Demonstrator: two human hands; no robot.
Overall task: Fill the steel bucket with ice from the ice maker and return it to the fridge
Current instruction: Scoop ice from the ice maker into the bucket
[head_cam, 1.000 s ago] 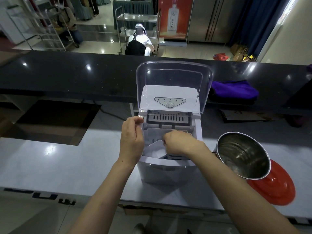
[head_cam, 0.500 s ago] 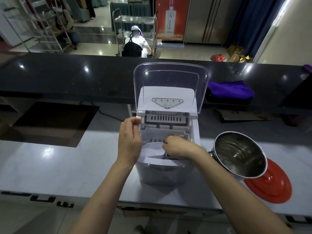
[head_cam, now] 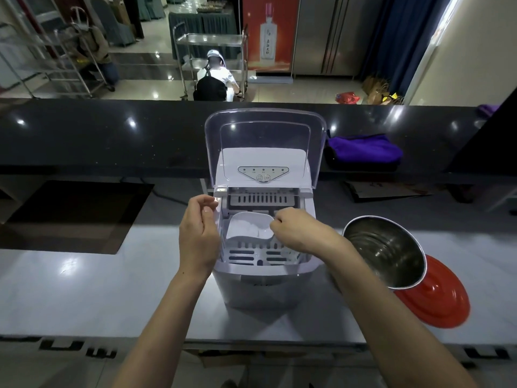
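Right hand (head_cam: 296,229) grips the ice-filled scoop (head_cam: 249,226) inside the ice maker (head_cam: 263,287); left hand (head_cam: 199,233), loosely curled, holds nothing beside its rim.

We see an ice maker (head_cam: 263,287) on the surface (head_cam: 84,289), a scoop (head_cam: 249,226) inside it, and a bucket (head_cam: 386,253) to its right, resting on a lid (head_cam: 436,298).

Restaurant or banquet-hall bar, long black counter (head_cam: 112,135), steel service trolley (head_cam: 209,49), liquor advertisement poster (head_cam: 268,32), draped tables (head_cam: 201,21)
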